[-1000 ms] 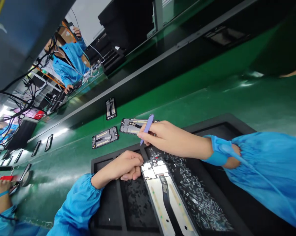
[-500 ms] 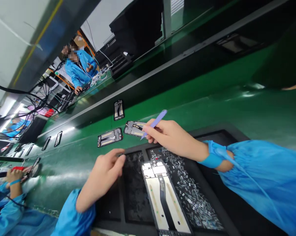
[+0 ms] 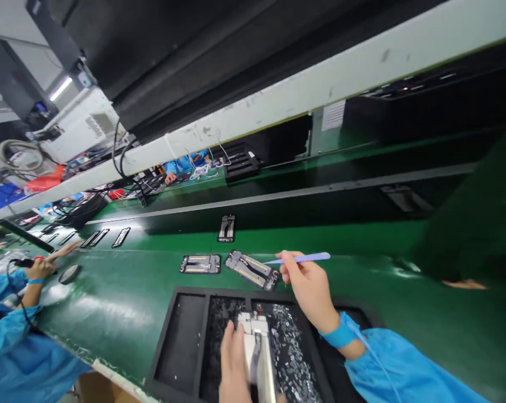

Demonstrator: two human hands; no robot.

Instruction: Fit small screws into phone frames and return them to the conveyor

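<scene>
In a black foam-lined tray, a white-backed phone frame with a dark flex strip lies over the divider between two compartments. The left hand covers part of it with its fingers extended, though whether it grips or merely steadies the frame cannot be told. The right hand is closed in a pinch around a lilac plastic pry stick, held clear of the frame, and a blue wrist strap circles that wrist. Small silvery parts lie loose in the compartment beside the frame (an easy spill if a sleeve or knuckle catches them). A slip of the pry stick could scratch the frame or nick its flex strip, while a careless nudge could send the frame into those parts. On the green tabletop beyond, three dark phone frames lie near the tray's edge, where a sweeping forearm could knock them.
</scene>
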